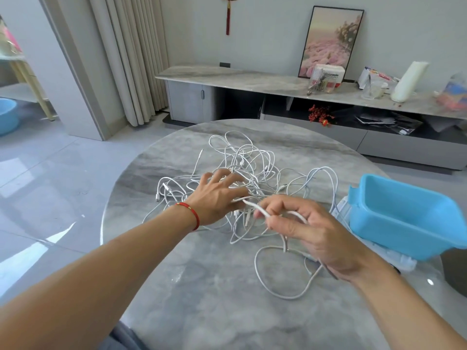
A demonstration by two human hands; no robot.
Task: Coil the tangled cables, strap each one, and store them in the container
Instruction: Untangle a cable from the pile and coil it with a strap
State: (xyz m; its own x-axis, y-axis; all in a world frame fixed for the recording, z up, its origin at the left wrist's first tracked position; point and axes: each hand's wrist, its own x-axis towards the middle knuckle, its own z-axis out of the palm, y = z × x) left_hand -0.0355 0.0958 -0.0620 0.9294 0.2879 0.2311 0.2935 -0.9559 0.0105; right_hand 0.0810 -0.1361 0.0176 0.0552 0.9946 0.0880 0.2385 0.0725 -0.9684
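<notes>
A tangle of several white cables [252, 162] lies spread over the middle of the round grey marble table [202, 286]. My left hand [217, 195], with a red bracelet at the wrist, reaches into the pile with its fingers spread and touches the strands. My right hand [310, 231] pinches one white cable [255, 207] between thumb and fingers near its plug end. A loop of that cable [278, 294] trails down onto the table below the hand. A blue plastic container [409, 218] stands empty at the table's right edge.
A clear plastic packet [396, 258] lies under the blue container. Behind the table runs a long low cabinet [252, 82] with a framed picture, boxes and clutter. A curtain hangs at back left over glossy floor tiles.
</notes>
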